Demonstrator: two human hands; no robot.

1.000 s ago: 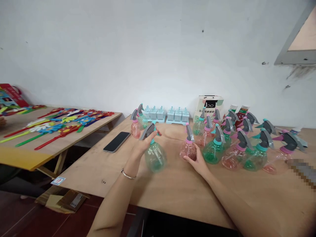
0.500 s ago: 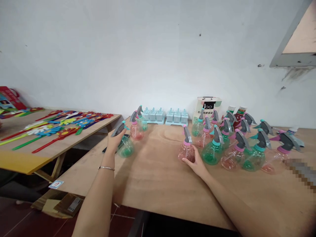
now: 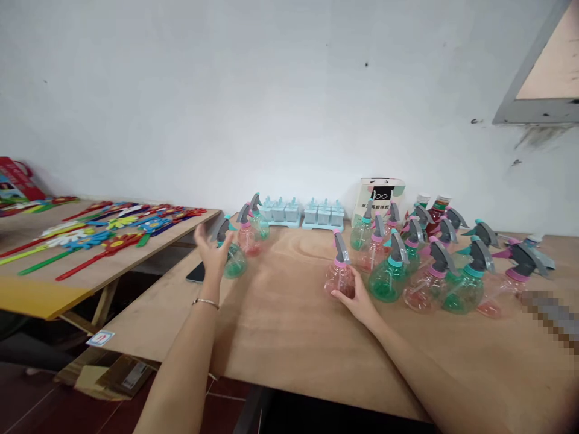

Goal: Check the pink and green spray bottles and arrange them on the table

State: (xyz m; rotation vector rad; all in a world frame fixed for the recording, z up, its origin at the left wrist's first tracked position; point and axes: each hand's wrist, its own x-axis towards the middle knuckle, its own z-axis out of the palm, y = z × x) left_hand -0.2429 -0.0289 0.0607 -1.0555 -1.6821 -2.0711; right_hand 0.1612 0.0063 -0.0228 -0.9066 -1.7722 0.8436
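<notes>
My right hand (image 3: 358, 296) is wrapped round the body of a pink spray bottle (image 3: 338, 276) with a grey trigger head, upright on the wooden table. Beside a green spray bottle (image 3: 235, 260) at the left is my left hand (image 3: 211, 250), thumb and fingers apart; whether it still touches the bottle is hard to see. Behind that bottle stand a pink spray bottle (image 3: 248, 240) and another green spray bottle (image 3: 260, 224). Several more pink and green bottles, among them a green spray bottle (image 3: 386, 283), stand grouped to the right of my right hand.
Two pale blue popsicle moulds (image 3: 283, 214) stand against the wall, with a printed paper bag (image 3: 379, 202) to their right. A dark phone (image 3: 196, 274) lies near the left table edge. Colourful flower-shaped sticks (image 3: 117, 244) cover the neighbouring table, across a gap.
My left hand has let go of the green bottle's head, its fingers opening. That bottle, tilted before, now stands upright next to the pink one. My right hand keeps its hold.
</notes>
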